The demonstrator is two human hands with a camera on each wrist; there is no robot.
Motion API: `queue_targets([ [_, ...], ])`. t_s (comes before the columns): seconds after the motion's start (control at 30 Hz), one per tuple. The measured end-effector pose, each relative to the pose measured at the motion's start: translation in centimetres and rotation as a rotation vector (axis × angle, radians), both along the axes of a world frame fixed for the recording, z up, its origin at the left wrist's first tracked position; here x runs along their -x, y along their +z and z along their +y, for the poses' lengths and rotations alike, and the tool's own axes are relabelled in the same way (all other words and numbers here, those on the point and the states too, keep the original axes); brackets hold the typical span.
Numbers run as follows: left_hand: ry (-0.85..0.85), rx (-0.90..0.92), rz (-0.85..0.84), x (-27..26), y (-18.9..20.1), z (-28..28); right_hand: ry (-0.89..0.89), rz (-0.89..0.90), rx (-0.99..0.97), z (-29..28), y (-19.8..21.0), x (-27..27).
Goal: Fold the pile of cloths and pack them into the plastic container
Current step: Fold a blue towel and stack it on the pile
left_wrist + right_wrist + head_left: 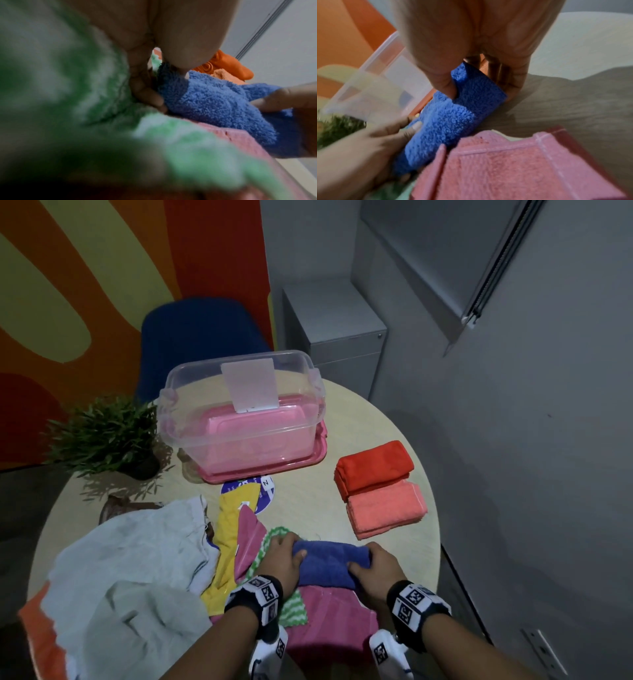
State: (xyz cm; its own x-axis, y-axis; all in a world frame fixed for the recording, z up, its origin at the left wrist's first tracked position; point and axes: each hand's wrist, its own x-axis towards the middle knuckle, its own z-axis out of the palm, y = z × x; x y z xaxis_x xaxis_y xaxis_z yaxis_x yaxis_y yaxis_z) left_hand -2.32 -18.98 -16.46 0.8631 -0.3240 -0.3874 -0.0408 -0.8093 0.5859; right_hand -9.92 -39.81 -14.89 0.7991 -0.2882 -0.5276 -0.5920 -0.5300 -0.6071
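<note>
Both hands pinch the ends of a folded blue terry cloth over the unfolded pile.

The left hand [281, 559] curls thumb and fingers round one end of the blue terry cloth [325, 564], and the right hand [376, 568] grips the other end the same way; the cloth lies on a pink towel [329, 616] and a green-and-white zigzag cloth [197, 148]. This looks like the last fold on the blue piece. Next it probably needs setting beside the folded red cloth [373, 466] and coral cloth [387, 510], well clear of the grey, yellow and pink heap. The clear plastic container [239, 409] stands empty on its pink lid, at the table's far side. A round sticker [265, 498] shows a "Z"; the rest is unreadable.
</note>
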Motion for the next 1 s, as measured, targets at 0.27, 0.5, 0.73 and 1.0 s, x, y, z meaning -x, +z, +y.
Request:
queue_targets([
  [0.27, -0.006, 0.244, 0.033, 0.2, 2.1, 1.7, -0.171, -0.125, -0.315, 0.3, 2.9, 0.1],
  [0.5, -0.024, 0.420, 0.093, 0.5, 3.3, 4.6, -0.257, -0.229, -0.497, 1.6, 4.6, 0.6],
  [0.73, -0.121, 0.456, 0.231, 1.4, 4.5, 7.1, -0.250, -0.096, -0.520, 3.4, 5.3, 2.5],
  [1.0, 0.062, 0.604, 0.252, 2.6, 4.9, 7.5, -0.219, -0.063, -0.611, 4.5, 6.1, 3.9],
])
